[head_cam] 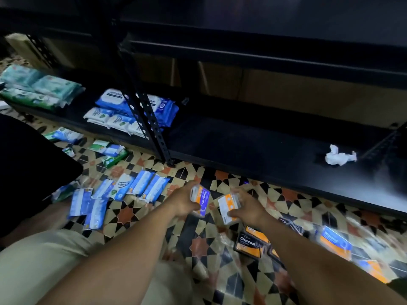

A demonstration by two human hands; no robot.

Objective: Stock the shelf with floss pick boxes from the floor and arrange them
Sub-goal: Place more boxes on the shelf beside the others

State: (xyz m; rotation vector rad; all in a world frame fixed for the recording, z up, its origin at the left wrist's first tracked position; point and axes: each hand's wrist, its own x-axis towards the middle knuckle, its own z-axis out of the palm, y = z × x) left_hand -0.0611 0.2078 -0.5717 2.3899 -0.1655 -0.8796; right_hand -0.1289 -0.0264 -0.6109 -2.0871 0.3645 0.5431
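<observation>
While the left hand grips a Smooth box over the floor, the right hand grips a second box just beside it, near the shelf; a Charcoal box lies on the floor

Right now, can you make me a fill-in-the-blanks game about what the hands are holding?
1. The left hand grips an orange box that reads ____.
2. The right hand grips a second box; together the hands hold ____ boxes.
3. The black box on the floor reads ____.
4. The crumpled white tissue lies on the bottom ____.
Missing words: Smooth; two; Charcoal; shelf.
</observation>
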